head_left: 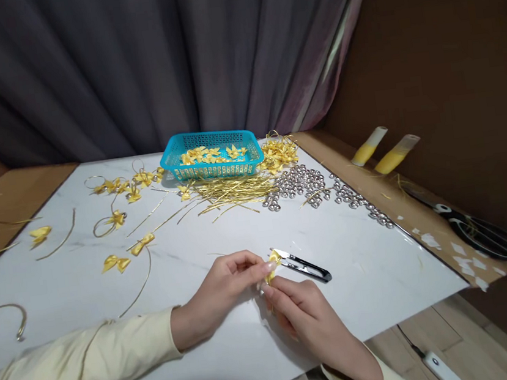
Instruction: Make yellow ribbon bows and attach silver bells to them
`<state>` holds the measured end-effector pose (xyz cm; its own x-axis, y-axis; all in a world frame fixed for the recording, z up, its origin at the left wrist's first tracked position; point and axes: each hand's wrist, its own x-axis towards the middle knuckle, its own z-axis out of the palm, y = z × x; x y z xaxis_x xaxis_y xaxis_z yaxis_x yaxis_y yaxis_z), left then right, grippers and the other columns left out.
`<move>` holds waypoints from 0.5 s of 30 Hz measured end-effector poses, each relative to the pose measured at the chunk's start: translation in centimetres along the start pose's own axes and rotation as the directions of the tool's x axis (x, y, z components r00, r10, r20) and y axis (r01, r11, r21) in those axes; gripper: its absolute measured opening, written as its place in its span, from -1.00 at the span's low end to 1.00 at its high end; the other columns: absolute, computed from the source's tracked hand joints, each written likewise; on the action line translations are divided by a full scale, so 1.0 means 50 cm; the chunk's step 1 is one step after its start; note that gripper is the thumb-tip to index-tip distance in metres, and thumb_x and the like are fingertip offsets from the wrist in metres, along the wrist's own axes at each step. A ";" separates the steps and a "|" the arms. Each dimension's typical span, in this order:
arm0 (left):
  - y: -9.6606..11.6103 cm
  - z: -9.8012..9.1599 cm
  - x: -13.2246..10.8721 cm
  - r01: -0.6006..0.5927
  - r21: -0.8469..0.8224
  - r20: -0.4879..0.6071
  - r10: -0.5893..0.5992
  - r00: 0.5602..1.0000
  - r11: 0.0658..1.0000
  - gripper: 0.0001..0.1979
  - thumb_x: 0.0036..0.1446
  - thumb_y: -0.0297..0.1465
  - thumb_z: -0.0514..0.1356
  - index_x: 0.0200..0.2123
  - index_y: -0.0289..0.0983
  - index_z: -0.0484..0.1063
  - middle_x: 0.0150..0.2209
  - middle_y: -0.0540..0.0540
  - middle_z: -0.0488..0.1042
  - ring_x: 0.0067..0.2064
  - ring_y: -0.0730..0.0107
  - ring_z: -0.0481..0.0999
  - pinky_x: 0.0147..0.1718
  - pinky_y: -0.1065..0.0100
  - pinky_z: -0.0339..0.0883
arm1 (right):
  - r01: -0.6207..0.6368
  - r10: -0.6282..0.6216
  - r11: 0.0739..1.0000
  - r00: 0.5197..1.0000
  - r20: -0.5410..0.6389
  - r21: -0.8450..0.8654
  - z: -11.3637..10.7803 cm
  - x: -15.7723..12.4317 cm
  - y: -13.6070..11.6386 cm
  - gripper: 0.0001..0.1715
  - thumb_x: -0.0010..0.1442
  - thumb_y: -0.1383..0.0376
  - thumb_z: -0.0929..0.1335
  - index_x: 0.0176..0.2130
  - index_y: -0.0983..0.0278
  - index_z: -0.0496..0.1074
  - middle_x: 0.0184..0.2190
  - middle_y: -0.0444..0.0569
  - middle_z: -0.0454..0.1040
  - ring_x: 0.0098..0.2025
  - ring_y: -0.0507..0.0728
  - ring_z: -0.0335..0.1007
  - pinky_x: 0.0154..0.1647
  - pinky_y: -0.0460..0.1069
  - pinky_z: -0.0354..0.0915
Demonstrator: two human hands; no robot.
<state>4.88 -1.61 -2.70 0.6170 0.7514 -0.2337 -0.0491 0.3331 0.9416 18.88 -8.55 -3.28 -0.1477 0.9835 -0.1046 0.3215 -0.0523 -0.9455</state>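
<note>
Near the middle of the white table, my left hand pinches a small yellow ribbon bow between thumb and fingers. My right hand meets it from the lower right, its fingers pressed together at the bow's lower end. The fingers hide part of the bow and whatever lies between the fingertips. Black-handled thread snips rest just beyond and to the right of the bow. Loose yellow bows and gold cords lie to the left.
A blue basket with yellow bows stands at the back. In front of it lie gold cord pieces; silver rings or beads spread to the right. Two yellow tubes and black scissors are by the right edge.
</note>
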 end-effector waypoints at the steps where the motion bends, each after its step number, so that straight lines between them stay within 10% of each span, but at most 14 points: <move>1: 0.000 0.000 0.001 -0.003 0.017 -0.009 0.003 1.000 1.000 -0.80 0.01 -0.31 0.26 -0.49 -0.34 0.42 -0.51 0.02 0.34 -0.43 0.50 0.26 -0.41 0.44 0.13 | -0.004 0.004 1.000 1.000 0.001 0.003 0.000 0.000 0.000 -0.59 0.28 0.16 0.13 -0.55 0.25 0.14 -0.75 -0.26 0.09 -0.69 -0.06 -0.03 -0.63 -0.13 -0.03; 15: 0.015 0.003 -0.001 -0.084 0.218 -0.051 0.097 0.994 0.972 -0.80 0.01 -0.29 0.21 -0.52 -0.32 0.37 -0.53 0.03 0.32 -0.44 0.47 0.27 -0.43 0.42 0.16 | 0.142 -0.165 0.970 0.980 -0.111 -0.195 -0.008 0.000 0.015 -0.70 0.22 0.18 0.25 -0.49 0.27 0.26 -0.70 -0.27 0.02 -0.64 -0.05 -0.11 -0.62 -0.13 -0.05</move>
<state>4.95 -1.48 -1.95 0.5686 0.8082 -0.1531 0.0717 0.1368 0.9880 19.51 -8.53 -3.85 -0.0936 0.9917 0.0882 0.4738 0.1223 -0.8721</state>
